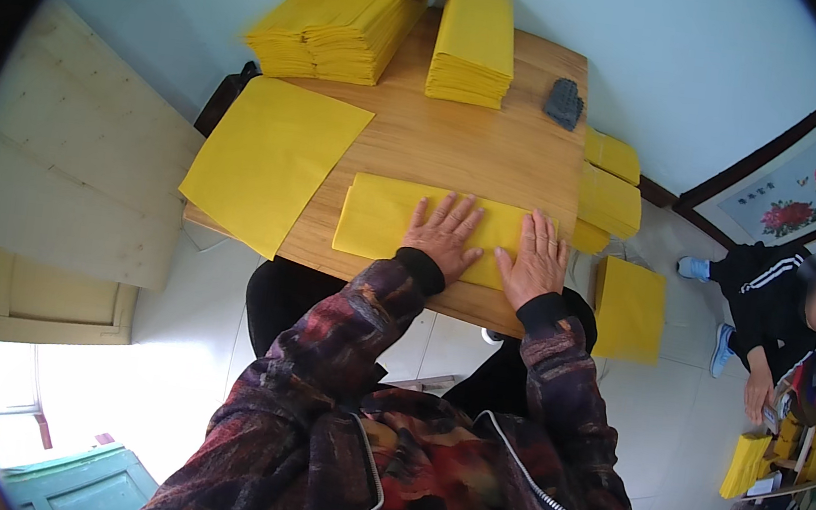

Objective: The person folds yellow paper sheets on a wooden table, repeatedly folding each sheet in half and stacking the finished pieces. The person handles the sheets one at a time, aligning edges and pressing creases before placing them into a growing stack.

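Note:
A folded sheet of yellow paper [377, 216] lies lengthwise along the near edge of the wooden table. Flat on its middle rests my left hand [446, 234], fingers stretched out and apart. My right hand [534, 259] presses on its right end, also open, with the fingers pointing away from me. Neither hand grips anything. To the left, a larger yellow sheet [278, 160] lies spread on the table, its near corner jutting past the edge.
Stacks of folded yellow paper [337, 35] stand at the table's back, with another stack [473, 46] beside them. A dark grey cloth-like item [564, 104] lies back right. More yellow bundles [611, 200] are beyond the right edge. A person in black [776, 297] sits far right.

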The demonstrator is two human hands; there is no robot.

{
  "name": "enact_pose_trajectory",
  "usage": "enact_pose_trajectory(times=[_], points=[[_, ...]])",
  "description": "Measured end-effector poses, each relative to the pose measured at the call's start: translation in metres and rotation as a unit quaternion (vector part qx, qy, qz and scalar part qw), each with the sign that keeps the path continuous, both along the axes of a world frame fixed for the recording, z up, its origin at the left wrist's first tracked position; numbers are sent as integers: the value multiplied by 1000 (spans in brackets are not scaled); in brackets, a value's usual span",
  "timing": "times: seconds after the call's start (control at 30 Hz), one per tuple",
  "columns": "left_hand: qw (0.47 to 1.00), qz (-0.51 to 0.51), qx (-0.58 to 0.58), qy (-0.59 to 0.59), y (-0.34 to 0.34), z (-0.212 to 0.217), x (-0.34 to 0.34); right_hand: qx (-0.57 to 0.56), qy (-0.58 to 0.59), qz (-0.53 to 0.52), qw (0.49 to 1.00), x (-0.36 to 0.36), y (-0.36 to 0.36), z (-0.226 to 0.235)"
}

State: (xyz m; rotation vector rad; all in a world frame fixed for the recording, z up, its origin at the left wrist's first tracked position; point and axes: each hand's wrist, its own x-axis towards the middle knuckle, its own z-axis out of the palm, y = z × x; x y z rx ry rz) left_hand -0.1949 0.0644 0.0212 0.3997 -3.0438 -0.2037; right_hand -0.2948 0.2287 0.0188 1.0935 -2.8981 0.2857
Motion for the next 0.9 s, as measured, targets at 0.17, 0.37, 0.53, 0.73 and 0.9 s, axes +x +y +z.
enact_pose_trajectory(times=[0.17, 0.37, 0.53, 0.73, 0.9], points=[[991, 132, -16, 9, -69, -13, 47, -8, 4, 6, 1000, 0, 1, -5], [981, 184, 40, -52, -107, 4, 70, -20, -15, 23, 999, -5, 6, -7], [995, 75, -19, -63, -97, 27, 34, -265, -36, 30, 963, 3, 31, 15], [984, 72, 75, -145, -81, 50, 32, -285, -348, 22, 893, 75, 89, 28], [977, 99, 141, -125, -52, 46, 70, -307, -594, -2, 744, 116, 73, -9]])
